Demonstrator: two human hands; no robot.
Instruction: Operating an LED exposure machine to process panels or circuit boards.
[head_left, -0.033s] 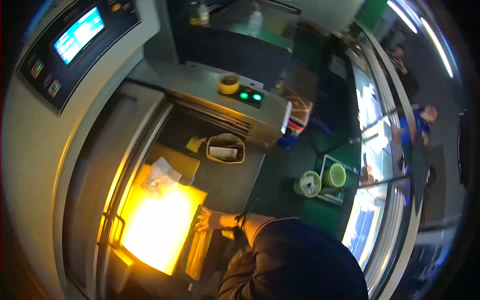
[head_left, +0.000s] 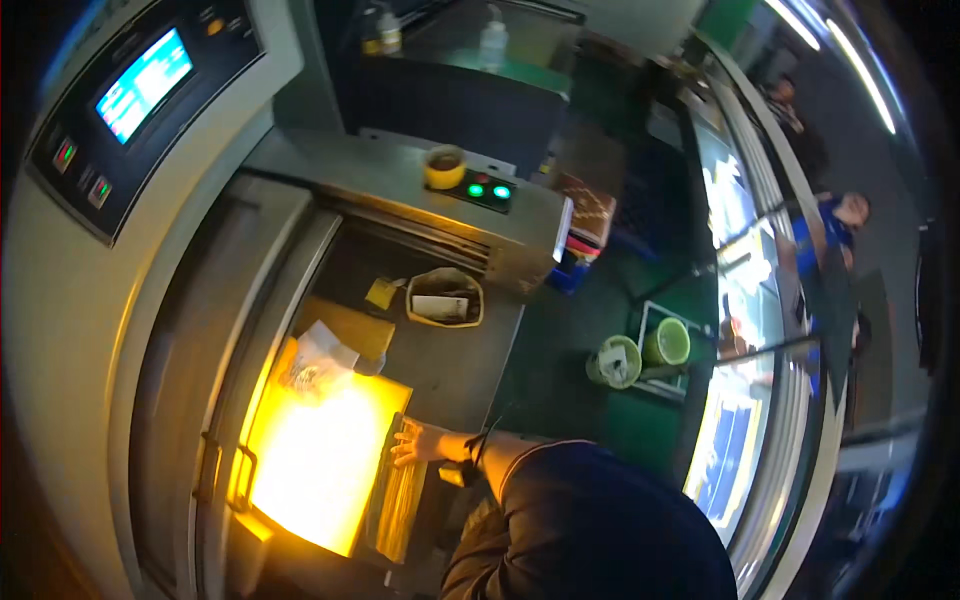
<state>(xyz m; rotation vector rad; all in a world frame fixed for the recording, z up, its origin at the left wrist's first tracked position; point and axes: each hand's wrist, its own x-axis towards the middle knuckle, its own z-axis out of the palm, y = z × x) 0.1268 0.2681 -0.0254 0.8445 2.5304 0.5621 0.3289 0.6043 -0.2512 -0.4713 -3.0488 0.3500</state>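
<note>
My right hand [head_left: 415, 442] reaches in from the lower right, with a dark band [head_left: 468, 460] on its wrist. Its fingers are spread and rest at the right edge of a brightly glowing yellow panel [head_left: 325, 450]. Just below the hand, along that edge, runs a narrow strip with a yellowish, streaked surface [head_left: 397, 515]. Glare washes out the detail on the panel. A crumpled white plastic bag [head_left: 318, 355] lies at the panel's far end, by a flat brown piece [head_left: 350, 328]. My left hand is not in view.
An open bag-like container [head_left: 445, 297] and a small yellow tag [head_left: 382, 293] lie farther back. A yellow tape roll [head_left: 444, 167] sits near lit green buttons [head_left: 488, 191]. A machine with a screen [head_left: 143, 85] stands left; two green buckets [head_left: 615, 362] stand right. People are beyond.
The whole view has shifted slightly, with most things sitting a little farther left. My right hand stays at the panel's edge.
</note>
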